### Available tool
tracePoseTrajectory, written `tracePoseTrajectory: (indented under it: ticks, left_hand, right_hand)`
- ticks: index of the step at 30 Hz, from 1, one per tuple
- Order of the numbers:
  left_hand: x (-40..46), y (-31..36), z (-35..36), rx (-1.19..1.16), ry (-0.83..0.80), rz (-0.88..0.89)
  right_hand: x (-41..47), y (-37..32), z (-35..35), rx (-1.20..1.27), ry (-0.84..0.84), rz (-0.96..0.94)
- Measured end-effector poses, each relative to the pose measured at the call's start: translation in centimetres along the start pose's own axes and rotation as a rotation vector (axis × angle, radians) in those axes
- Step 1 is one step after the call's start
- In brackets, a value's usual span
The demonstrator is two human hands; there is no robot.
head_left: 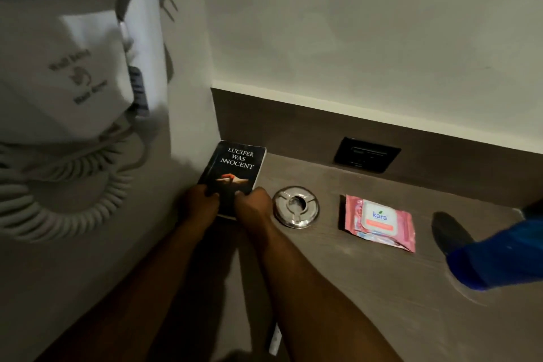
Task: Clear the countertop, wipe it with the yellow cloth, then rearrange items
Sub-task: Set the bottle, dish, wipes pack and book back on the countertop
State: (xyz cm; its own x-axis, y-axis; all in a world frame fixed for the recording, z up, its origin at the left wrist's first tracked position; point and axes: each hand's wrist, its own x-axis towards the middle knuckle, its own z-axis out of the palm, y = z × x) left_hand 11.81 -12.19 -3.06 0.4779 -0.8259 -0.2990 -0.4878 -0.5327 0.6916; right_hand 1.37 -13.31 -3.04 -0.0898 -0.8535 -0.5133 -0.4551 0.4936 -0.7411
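A black paperback book [235,167] with white title lettering lies on the dark wood-grain countertop [352,288], in the far left corner against the wall. My left hand [201,203] grips its near left edge. My right hand [252,201] grips its near right corner. A round metal ashtray [295,206] sits just right of the book. Further right lies a pink pack of wet wipes [379,222]. No yellow cloth is in view.
A white wall-mounted hair dryer [67,73] with a coiled cord [76,194] hangs on the left wall. A black socket plate [366,154] is set in the back panel. A blue object [499,256] reaches in from the right edge. A small white item [275,341] lies near the front.
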Motion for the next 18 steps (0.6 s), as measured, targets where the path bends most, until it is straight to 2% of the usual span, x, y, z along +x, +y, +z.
tracePoseTrajectory:
  ticks: [6, 11, 15, 18]
  left_hand:
    - [0.3, -0.8, 0.1, -0.023, 0.003, -0.003]
    - [0.5, -1.5, -0.1, 0.009, 0.044, 0.011]
    - [0.3, -1.8, -0.1, 0.039, 0.090, 0.048]
    - [-0.3, -2.1, -0.2, 0.008, 0.127, 0.025]
  right_hand:
    - [2.0, -1.1, 1.3, 0.153, 0.098, 0.180]
    - [2.5, -1.2, 1.2, 0.242, 0.074, 0.212]
    - [1.5, -1.1, 1.0, 0.232, 0.088, 0.111]
    - [0.0, -1.4, 0.8, 0.402, 0.059, -0.012]
